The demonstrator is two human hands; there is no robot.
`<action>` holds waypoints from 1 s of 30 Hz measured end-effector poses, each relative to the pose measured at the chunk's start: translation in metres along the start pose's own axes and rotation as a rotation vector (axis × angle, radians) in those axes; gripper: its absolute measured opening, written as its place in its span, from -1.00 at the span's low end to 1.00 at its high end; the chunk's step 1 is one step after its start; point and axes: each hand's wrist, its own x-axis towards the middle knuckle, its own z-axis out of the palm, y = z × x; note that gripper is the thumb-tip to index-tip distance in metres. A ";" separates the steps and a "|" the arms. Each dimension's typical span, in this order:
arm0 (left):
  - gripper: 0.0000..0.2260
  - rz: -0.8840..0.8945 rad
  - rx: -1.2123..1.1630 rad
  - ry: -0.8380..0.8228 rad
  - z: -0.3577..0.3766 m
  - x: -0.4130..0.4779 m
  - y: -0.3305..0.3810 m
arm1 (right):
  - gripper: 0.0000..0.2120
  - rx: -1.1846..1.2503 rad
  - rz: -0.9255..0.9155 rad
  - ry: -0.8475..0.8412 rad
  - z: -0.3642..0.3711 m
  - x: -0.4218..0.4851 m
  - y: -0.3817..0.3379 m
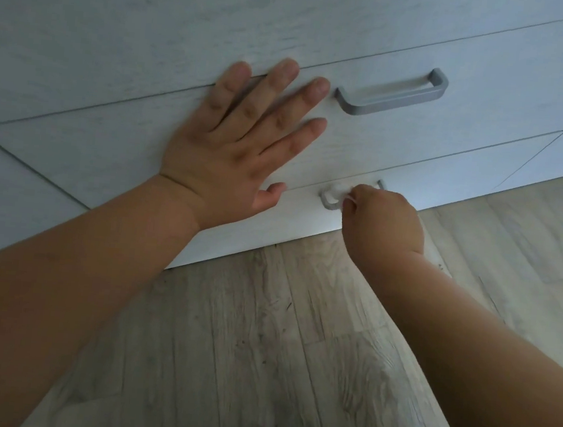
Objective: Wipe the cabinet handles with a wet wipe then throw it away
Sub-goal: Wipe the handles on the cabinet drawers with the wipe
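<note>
Pale wood-grain cabinet (117,42) drawers meet a plank floor (260,349), seen from the head camera. The left hand (232,139) lies flat on the middle drawer, fingers spread wide, beside the upper handle (391,94). The right hand (386,220), fingers curled, holds the white wet wipe (339,191) against the lower handle (326,202).

lower handle (328,201) mostly hidden behind right hand (386,220): only the end left of the fingers and a stub above them show. wet wipe (339,189): white sliver at the fingers, rest inside the fist. left forearm (60,278), right forearm (486,357) cut by frame edges.
</note>
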 end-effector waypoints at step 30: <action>-0.24 0.001 -0.038 -0.065 -0.009 0.000 0.000 | -0.72 -0.026 0.018 -0.112 0.003 0.008 -0.034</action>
